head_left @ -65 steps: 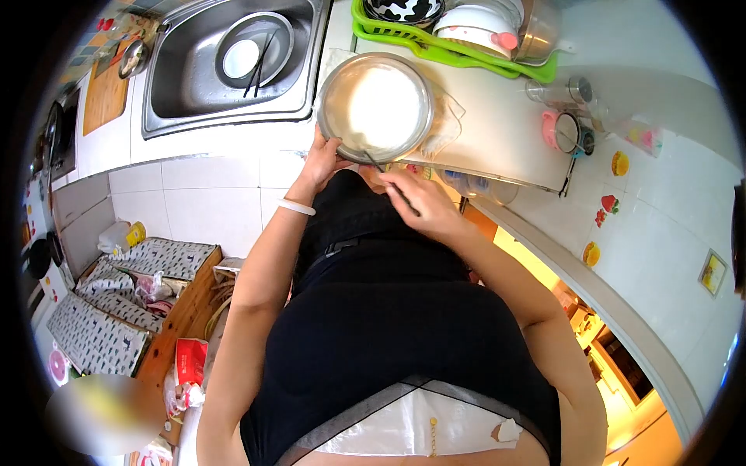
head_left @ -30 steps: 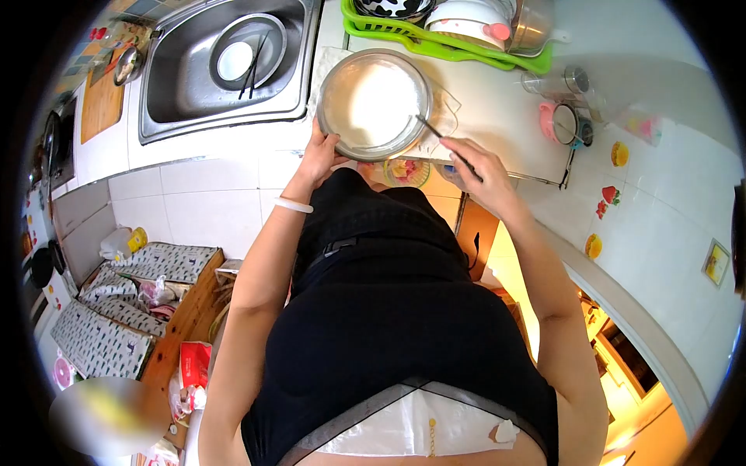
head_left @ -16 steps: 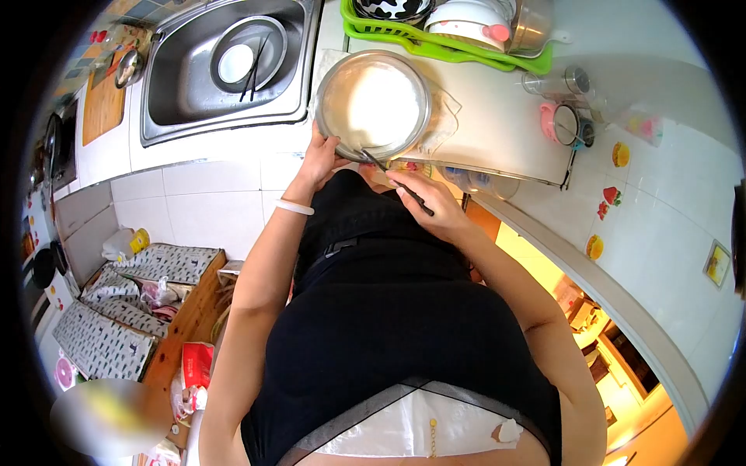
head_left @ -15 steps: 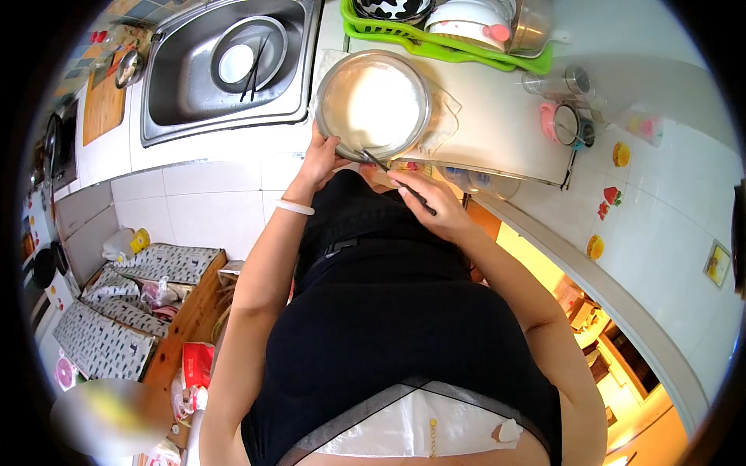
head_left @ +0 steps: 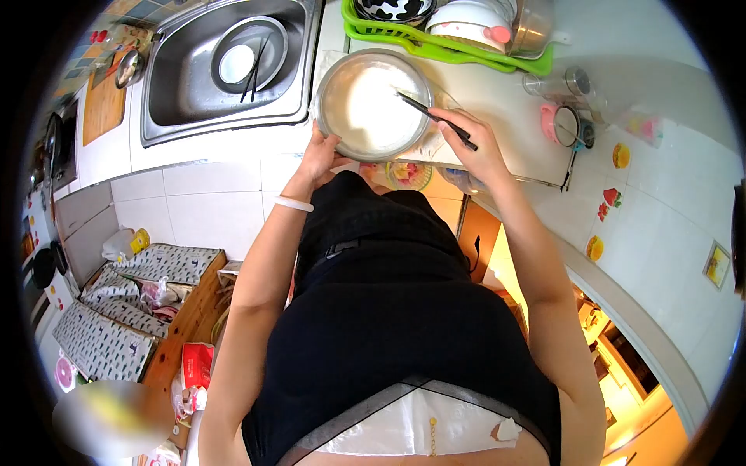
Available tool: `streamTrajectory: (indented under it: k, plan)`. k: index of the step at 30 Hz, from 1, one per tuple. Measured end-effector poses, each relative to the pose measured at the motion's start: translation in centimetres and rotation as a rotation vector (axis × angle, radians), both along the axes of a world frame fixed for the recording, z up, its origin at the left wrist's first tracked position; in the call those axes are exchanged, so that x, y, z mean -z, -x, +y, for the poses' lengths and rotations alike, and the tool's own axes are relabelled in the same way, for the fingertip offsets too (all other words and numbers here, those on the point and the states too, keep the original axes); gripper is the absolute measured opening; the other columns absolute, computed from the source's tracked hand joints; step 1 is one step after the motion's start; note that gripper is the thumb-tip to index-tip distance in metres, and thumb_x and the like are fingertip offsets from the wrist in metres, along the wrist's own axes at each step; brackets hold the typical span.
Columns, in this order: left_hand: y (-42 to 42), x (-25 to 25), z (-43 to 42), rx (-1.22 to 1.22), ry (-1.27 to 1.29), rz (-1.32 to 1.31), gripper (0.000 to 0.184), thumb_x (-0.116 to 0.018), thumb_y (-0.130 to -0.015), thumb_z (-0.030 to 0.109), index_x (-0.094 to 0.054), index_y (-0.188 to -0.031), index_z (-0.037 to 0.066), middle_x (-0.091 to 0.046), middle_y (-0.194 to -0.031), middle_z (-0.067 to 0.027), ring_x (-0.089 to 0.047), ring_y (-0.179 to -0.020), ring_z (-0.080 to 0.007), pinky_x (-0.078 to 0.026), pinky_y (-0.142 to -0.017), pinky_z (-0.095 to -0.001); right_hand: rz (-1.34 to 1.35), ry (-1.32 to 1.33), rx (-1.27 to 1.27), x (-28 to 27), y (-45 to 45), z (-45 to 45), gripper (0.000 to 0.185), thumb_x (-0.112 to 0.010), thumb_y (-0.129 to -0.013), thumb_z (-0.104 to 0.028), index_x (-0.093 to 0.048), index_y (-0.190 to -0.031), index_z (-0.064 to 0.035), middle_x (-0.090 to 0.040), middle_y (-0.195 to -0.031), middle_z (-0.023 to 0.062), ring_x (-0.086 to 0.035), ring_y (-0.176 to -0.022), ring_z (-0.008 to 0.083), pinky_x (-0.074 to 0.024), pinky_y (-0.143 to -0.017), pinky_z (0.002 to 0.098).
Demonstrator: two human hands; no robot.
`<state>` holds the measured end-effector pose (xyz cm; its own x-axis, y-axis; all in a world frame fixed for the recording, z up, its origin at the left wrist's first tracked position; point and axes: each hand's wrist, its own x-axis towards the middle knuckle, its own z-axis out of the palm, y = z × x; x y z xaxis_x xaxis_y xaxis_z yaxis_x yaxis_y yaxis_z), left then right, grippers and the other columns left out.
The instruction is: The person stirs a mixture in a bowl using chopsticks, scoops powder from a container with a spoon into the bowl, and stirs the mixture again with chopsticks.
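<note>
A round metal bowl (head_left: 329, 136) with whitish, floury-looking contents stands at the counter's front edge. My left hand (head_left: 319, 155) grips its lower left side, thumb near the rim and fingers around the outside. In my right hand (head_left: 475, 144) are dark chopsticks (head_left: 420, 106), held closed between thumb and fingers. They slant over the bowl's right rim, and their tips reach the contents on the upper right. Glare washes out the middle of the bowl, so the texture there is hard to make out.
Left of the bowl is a steel sink (head_left: 175, 101) holding a metal basin (head_left: 281, 62), a small white bowl (head_left: 235, 64) and dark chopsticks. A green dish rack (head_left: 451, 50) stands behind. To the right are a pink-handled cup (head_left: 566, 124) and a glass jar (head_left: 571, 80).
My right hand has moved up and to the right with the chopsticks, whose tips went from the bowl's near edge to its upper right. My left hand stays on the bowl.
</note>
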<state>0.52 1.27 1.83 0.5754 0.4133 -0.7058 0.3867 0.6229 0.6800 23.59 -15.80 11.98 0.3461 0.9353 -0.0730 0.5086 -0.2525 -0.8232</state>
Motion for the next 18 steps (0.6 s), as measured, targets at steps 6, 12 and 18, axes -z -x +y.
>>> streamTrajectory:
  k: [6,12,18]
  plan:
    - [-2.7,-0.8,-1.2,-0.133,0.194,-0.060,0.061,-0.037,-0.098,0.005,-0.006,-0.150,0.016,-0.052,-0.123,-0.0209,-0.066,-0.098,-0.0254,-0.062,-0.073,-0.0294,0.010,-0.066,0.170,1.3,-0.1,0.0,0.019,-0.059,-0.094,-0.014,-0.059,-0.110,-0.0048,-0.066,-0.093,0.0133,-0.063,-0.080,0.0261,-0.0498,-0.074,0.0328]
    - [-3.8,0.7,-2.9,-0.204,0.251,-0.057,0.061,-0.036,-0.097,0.003,-0.004,-0.148,0.015,-0.046,-0.130,-0.0199,-0.063,-0.104,-0.0268,-0.061,-0.078,-0.0306,-0.092,0.030,0.189,1.4,0.3,-1.4,0.011,-0.059,-0.095,-0.013,-0.058,-0.098,-0.0018,-0.064,-0.081,0.0092,-0.061,-0.072,0.0168,-0.0486,-0.068,0.0293]
    - [-3.2,1.1,-5.7,-0.165,0.331,-0.144,0.046,-0.035,-0.102,0.006,-0.018,-0.145,0.008,-0.048,-0.130,-0.0163,-0.061,-0.108,-0.0250,-0.057,-0.089,-0.0338,0.051,0.051,-0.018,3.0,5.8,0.5,0.013,-0.058,-0.093,-0.014,-0.053,-0.104,-0.0080,-0.063,-0.086,0.0146,-0.066,-0.076,0.0335,-0.0502,-0.064,0.0399]
